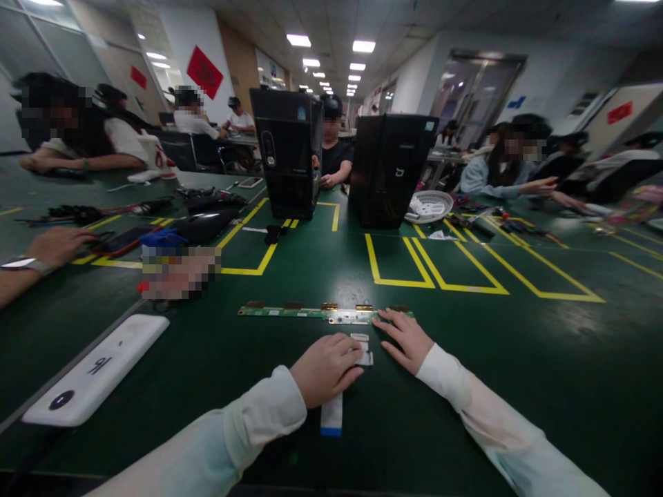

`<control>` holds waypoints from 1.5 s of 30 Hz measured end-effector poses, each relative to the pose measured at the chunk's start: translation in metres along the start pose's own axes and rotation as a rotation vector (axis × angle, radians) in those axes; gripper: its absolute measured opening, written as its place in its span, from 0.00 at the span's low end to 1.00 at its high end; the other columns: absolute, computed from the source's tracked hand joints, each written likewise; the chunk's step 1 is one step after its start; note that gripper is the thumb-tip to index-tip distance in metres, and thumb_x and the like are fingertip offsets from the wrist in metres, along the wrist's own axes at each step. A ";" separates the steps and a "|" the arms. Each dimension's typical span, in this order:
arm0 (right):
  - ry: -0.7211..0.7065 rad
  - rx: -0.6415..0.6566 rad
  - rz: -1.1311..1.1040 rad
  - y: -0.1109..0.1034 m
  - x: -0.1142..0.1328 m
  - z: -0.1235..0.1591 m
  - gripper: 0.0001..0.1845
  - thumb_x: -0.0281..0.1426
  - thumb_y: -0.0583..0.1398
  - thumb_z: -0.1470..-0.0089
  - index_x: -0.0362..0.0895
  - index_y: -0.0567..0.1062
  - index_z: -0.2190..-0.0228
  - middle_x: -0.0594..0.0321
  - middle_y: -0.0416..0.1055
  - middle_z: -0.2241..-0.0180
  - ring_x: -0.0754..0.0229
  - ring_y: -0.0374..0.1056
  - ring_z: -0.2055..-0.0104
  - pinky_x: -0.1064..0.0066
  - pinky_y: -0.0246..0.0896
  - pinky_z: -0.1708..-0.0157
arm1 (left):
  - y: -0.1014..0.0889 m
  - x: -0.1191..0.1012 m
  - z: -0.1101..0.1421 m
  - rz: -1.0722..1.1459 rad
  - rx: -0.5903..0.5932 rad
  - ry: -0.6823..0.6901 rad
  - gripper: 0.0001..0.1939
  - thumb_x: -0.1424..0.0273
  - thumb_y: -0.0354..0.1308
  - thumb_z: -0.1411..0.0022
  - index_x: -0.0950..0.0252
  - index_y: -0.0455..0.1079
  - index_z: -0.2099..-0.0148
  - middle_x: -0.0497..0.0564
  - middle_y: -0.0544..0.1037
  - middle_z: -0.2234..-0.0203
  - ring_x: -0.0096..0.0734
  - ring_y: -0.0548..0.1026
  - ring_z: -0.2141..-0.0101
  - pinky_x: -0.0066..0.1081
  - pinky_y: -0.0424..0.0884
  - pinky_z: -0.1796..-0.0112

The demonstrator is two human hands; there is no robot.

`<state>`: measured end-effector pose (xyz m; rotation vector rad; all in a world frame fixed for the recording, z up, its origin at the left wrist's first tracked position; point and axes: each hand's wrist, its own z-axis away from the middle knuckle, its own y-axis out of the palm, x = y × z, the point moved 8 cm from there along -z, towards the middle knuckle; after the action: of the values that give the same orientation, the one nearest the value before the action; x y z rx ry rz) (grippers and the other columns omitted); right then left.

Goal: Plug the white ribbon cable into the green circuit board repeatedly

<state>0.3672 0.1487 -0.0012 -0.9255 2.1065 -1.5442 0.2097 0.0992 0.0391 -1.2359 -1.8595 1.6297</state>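
Observation:
A white flat ribbon cable [331, 416] with a blue end lies on the green table. My left hand [327, 367] covers its middle, fingers closed together on the cable. Beyond those fingertips shows a folded white part with connector ends [367, 357]; how it joins the cable is hidden. Farther away, a long narrow green circuit board [290, 313] lies crosswise, with copper-coloured tabs along its far edge. My right hand [407, 339] rests palm down, fingers stretched out, its fingertips at the right part of the board.
Two black computer towers [287, 155] [388, 169] stand beyond the board. A long white device [98, 369] lies at left, near cables and another person's hand [56, 248]. A white basket [429, 206] sits beside the right tower. Yellow tape marks the table. Several people sit around.

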 end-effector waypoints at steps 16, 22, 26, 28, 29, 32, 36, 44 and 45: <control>-0.024 -0.041 -0.005 0.003 0.011 -0.003 0.27 0.38 0.50 0.37 0.43 0.65 0.40 0.47 0.62 0.41 0.48 0.58 0.39 0.50 0.58 0.42 | 0.010 0.002 0.000 -0.036 -0.031 -0.081 0.25 0.59 0.47 0.32 0.67 0.62 0.39 0.58 0.71 0.43 0.40 0.68 0.44 0.42 0.66 0.46; -0.018 -0.042 0.013 0.008 0.009 -0.002 0.26 0.38 0.51 0.38 0.44 0.66 0.41 0.48 0.63 0.42 0.48 0.58 0.39 0.50 0.58 0.42 | 0.013 0.003 0.000 -0.044 -0.048 -0.106 0.26 0.58 0.47 0.32 0.66 0.60 0.38 0.59 0.70 0.42 0.40 0.67 0.42 0.42 0.65 0.44; -0.020 -0.050 -0.005 0.004 0.010 -0.004 0.25 0.39 0.51 0.38 0.43 0.67 0.42 0.48 0.64 0.42 0.48 0.59 0.40 0.50 0.58 0.42 | 0.010 0.004 -0.001 -0.045 -0.041 -0.115 0.25 0.59 0.47 0.32 0.66 0.61 0.38 0.58 0.70 0.42 0.39 0.67 0.42 0.41 0.65 0.44; -0.020 -0.052 -0.015 0.002 0.010 -0.004 0.25 0.39 0.51 0.37 0.43 0.68 0.42 0.48 0.64 0.42 0.48 0.59 0.40 0.50 0.59 0.43 | 0.009 0.004 -0.001 -0.043 -0.036 -0.122 0.25 0.59 0.47 0.32 0.66 0.61 0.38 0.58 0.70 0.42 0.39 0.68 0.42 0.41 0.65 0.44; -0.018 -0.048 -0.020 0.002 0.010 -0.004 0.25 0.39 0.51 0.38 0.43 0.68 0.42 0.48 0.64 0.42 0.48 0.59 0.40 0.50 0.59 0.43 | 0.009 0.005 -0.001 -0.042 -0.033 -0.126 0.25 0.59 0.47 0.32 0.66 0.61 0.38 0.58 0.70 0.42 0.39 0.68 0.42 0.41 0.65 0.44; -0.011 -0.035 -0.034 0.001 0.011 -0.005 0.25 0.38 0.51 0.38 0.44 0.68 0.42 0.49 0.64 0.42 0.48 0.59 0.40 0.49 0.58 0.43 | 0.009 0.005 -0.001 -0.038 -0.027 -0.134 0.25 0.59 0.47 0.32 0.66 0.62 0.38 0.58 0.70 0.41 0.39 0.68 0.42 0.42 0.65 0.44; -0.012 -0.042 -0.037 -0.001 0.012 -0.005 0.25 0.39 0.50 0.37 0.43 0.68 0.43 0.48 0.64 0.43 0.47 0.59 0.40 0.49 0.58 0.43 | 0.011 0.007 -0.001 -0.033 -0.019 -0.137 0.26 0.59 0.46 0.32 0.67 0.61 0.37 0.57 0.69 0.41 0.40 0.67 0.42 0.42 0.65 0.44; -0.015 -0.009 -0.028 -0.002 0.014 -0.004 0.26 0.38 0.51 0.38 0.44 0.66 0.41 0.49 0.62 0.41 0.48 0.57 0.38 0.50 0.57 0.42 | 0.010 0.008 -0.004 -0.021 -0.005 -0.143 0.25 0.60 0.47 0.32 0.66 0.61 0.37 0.57 0.69 0.41 0.40 0.67 0.42 0.43 0.65 0.43; -0.014 -0.009 -0.030 -0.002 0.014 -0.004 0.26 0.38 0.51 0.38 0.44 0.66 0.41 0.49 0.62 0.41 0.48 0.57 0.39 0.49 0.57 0.42 | 0.010 0.008 -0.004 -0.018 -0.004 -0.146 0.25 0.60 0.47 0.32 0.66 0.61 0.38 0.57 0.69 0.41 0.40 0.67 0.42 0.42 0.64 0.43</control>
<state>0.3559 0.1414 0.0032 -0.9729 2.1012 -1.5394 0.2121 0.1074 0.0285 -1.1244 -1.9549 1.7496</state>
